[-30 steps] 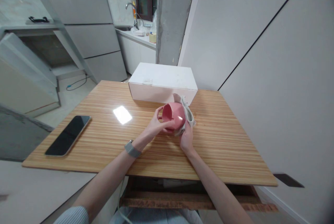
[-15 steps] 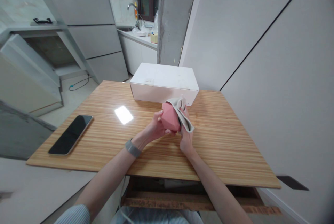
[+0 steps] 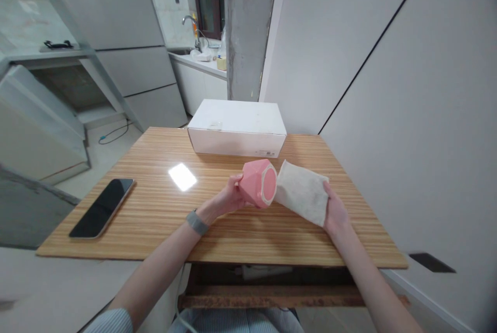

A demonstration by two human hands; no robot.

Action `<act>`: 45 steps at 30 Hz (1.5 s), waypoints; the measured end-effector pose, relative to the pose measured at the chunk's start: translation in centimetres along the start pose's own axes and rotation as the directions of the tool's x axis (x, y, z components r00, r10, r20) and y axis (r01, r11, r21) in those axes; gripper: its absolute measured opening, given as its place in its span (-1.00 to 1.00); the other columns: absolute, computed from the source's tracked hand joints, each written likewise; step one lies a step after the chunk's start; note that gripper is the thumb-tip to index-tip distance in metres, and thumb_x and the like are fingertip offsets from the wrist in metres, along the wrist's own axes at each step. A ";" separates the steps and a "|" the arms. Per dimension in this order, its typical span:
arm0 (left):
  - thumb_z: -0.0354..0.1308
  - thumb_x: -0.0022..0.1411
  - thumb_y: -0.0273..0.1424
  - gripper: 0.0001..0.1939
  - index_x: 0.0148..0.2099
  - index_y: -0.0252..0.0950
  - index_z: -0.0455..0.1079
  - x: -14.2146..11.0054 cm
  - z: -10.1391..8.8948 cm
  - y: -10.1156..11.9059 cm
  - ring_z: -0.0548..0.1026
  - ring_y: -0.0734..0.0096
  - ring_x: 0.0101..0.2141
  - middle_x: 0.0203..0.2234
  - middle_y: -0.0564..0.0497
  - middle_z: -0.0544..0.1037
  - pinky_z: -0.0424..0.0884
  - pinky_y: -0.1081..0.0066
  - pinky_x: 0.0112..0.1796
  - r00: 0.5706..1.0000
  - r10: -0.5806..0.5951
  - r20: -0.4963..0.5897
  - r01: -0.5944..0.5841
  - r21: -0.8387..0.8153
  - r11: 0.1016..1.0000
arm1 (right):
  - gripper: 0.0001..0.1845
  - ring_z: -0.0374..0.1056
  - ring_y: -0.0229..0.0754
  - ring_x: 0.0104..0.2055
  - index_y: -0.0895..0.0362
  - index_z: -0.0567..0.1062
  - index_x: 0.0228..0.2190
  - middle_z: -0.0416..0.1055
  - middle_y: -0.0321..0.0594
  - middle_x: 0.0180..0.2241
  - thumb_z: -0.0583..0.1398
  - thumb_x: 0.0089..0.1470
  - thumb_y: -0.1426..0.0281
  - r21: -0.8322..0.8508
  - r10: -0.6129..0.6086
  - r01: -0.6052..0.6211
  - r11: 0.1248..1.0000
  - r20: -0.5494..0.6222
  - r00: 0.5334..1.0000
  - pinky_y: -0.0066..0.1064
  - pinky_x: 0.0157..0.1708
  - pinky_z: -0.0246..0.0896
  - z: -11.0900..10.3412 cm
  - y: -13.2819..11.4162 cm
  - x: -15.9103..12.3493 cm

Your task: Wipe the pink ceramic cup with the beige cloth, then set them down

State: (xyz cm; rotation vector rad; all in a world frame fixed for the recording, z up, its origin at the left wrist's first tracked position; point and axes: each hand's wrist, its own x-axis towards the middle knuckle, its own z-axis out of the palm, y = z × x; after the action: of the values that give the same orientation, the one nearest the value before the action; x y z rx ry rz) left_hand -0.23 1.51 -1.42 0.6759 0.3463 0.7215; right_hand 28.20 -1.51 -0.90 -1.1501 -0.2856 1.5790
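Observation:
A pink faceted pot (image 3: pixel 253 183) is tilted on its side above the table, its pale-rimmed base turned to the right. My left hand (image 3: pixel 229 197), with a grey band on the wrist, is closed around the pot's left end. To the right, my right hand (image 3: pixel 335 210) pinches the right edge of a whitish cloth (image 3: pixel 303 191), which spreads out flat. The cloth's left edge comes close to the pot's base; whether they touch I cannot tell. The fingers behind the cloth are partly hidden.
A white box (image 3: pixel 237 128) stands at the table's far edge. A black phone (image 3: pixel 103 208) lies on the left of the wooden table (image 3: pixel 155 229). Below the front edge, a drawer (image 3: pixel 279 291) is pulled out. A white wall (image 3: pixel 373 126) rises on the right.
My right hand has moved right with the cloth, off the pot; the cloth went from bunched around it to spread out. The pot has turned, showing its base.

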 end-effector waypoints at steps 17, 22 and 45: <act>0.32 -0.12 -0.26 -0.29 0.10 -0.32 0.25 11.2 6.5 -1.5 0.43 0.19 -0.07 0.00 -0.16 0.45 0.34 0.24 -0.07 0.944 0.288 -0.158 -0.076 0.747 0.660 | -0.38 0.43 0.10 -0.10 0.21 0.15 0.11 0.40 0.08 -0.03 0.08 0.12 0.15 -0.971 -0.644 0.161 -0.176 0.237 0.727 -0.14 -0.13 0.30 -11.5 -4.4 -0.8; 0.37 -0.20 -0.25 -0.32 0.02 -0.30 0.32 16.1 8.6 -2.9 0.38 0.16 -0.05 -0.06 -0.14 0.45 0.30 0.23 -0.03 0.867 0.495 0.057 -0.182 0.961 0.208 | -0.43 0.45 0.08 -0.17 0.17 0.16 0.10 0.42 0.04 -0.06 0.00 0.18 0.08 -0.928 -0.648 0.042 -0.371 0.291 0.704 -0.18 -0.26 0.31 -12.2 -3.6 -1.7; 0.31 -0.09 -0.07 -0.27 0.04 -0.39 0.23 21.3 9.3 -5.2 0.33 0.09 0.02 -0.04 -0.30 0.37 0.26 0.22 0.03 0.894 0.446 -0.046 -0.074 0.966 0.248 | -0.46 0.42 -0.01 -0.24 0.12 0.25 0.08 0.33 -0.03 -0.09 -0.09 0.22 0.05 -0.891 -0.678 -0.074 -0.448 0.285 0.678 -0.25 -0.37 0.28 -10.7 -2.8 -4.0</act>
State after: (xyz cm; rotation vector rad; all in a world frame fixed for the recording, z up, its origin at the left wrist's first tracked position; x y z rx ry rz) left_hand 22.13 9.51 0.55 1.8604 1.0486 0.9263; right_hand 37.99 -7.89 -2.26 -2.2854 -1.7753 -0.2245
